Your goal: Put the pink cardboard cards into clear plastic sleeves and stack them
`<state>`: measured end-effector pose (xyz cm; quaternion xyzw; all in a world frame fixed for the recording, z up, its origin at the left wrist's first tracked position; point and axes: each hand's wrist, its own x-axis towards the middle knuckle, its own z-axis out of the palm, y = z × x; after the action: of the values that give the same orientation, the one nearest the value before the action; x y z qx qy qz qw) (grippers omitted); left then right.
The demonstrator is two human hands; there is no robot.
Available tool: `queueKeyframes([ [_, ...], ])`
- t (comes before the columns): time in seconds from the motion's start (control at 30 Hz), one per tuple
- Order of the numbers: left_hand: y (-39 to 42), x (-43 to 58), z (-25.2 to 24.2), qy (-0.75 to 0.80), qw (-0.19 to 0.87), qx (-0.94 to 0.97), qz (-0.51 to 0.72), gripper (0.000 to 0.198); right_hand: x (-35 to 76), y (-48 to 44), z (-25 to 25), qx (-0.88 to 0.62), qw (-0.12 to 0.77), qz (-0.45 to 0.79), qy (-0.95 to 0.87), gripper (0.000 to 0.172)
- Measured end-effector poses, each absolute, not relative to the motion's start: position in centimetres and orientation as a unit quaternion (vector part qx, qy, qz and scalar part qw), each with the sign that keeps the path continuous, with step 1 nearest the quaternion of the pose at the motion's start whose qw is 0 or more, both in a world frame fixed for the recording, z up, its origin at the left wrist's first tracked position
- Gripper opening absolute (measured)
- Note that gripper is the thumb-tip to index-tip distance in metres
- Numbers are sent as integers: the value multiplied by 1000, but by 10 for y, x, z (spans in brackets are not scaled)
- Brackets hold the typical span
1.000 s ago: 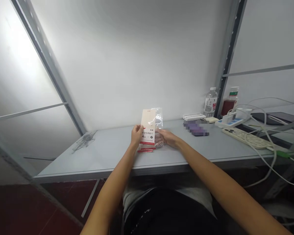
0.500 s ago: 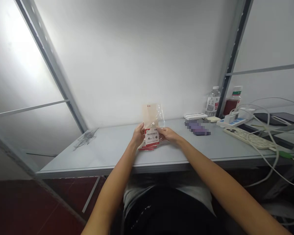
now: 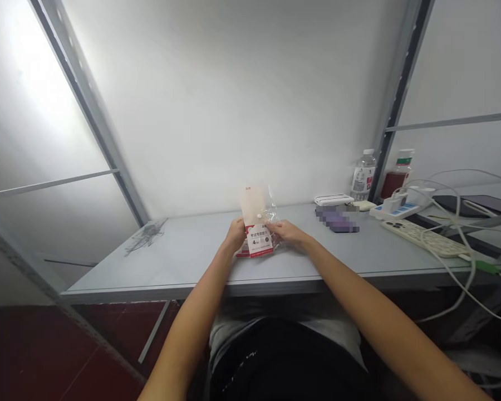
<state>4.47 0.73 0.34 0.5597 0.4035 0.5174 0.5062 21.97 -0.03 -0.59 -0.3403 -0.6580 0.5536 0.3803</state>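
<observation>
The person's left hand point(image 3: 235, 235) and right hand point(image 3: 288, 233) hold a clear, soft plastic packet point(image 3: 258, 223) over the grey metal tabletop point(image 3: 179, 264), at twelve o'clock from the body. The fingers of both hands are closed on its sides. It seems light and slippery, so the pale stiff card point(image 3: 250, 203) looks a better place for taking hold.

Clear plastic packet point(image 3: 269, 214), crinkled, upright, peach card inside, white red-edged label point(image 3: 259, 242) marked "4" low down, held just above the counter point(image 3: 171, 262), mid-left.
</observation>
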Motion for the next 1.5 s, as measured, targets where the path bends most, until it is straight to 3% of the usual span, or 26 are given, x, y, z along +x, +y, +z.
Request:
queueKeyframes([
  [0.1, 8, 43, 3, 353, 525, 577, 517, 23, 220, 0, -7, -349, 373, 547, -663, 46],
  [0.3, -1, 43, 4, 272, 543, 637, 474, 66, 222, 7, -6, -350, 422, 549, -630, 44],
  [0.5, -6, 48, 1, 292, 454, 695, 475, 69, 222, 7, -6, -319, 454, 551, -623, 33],
  [0.73, -8, 49, 1, 316, 427, 706, 468, 92, 223, 11, -9, -327, 459, 563, -605, 25],
  [0.87, -4, 48, -2, 377, 311, 672, 556, 78, 223, 6, -8, -321, 447, 562, -618, 26],
  [1.03, 1, 48, -6, 443, 171, 704, 529, 22, 222, -1, -4, -275, 416, 571, -651, 29],
  [1.37, -6, 51, -2, 338, 274, 739, 514, 33, 224, 4, -5, -283, 415, 574, -647, 33],
  [1.5, -7, 52, -3, 338, 255, 757, 498, 30, 223, 5, -6, -290, 427, 569, -641, 32],
])
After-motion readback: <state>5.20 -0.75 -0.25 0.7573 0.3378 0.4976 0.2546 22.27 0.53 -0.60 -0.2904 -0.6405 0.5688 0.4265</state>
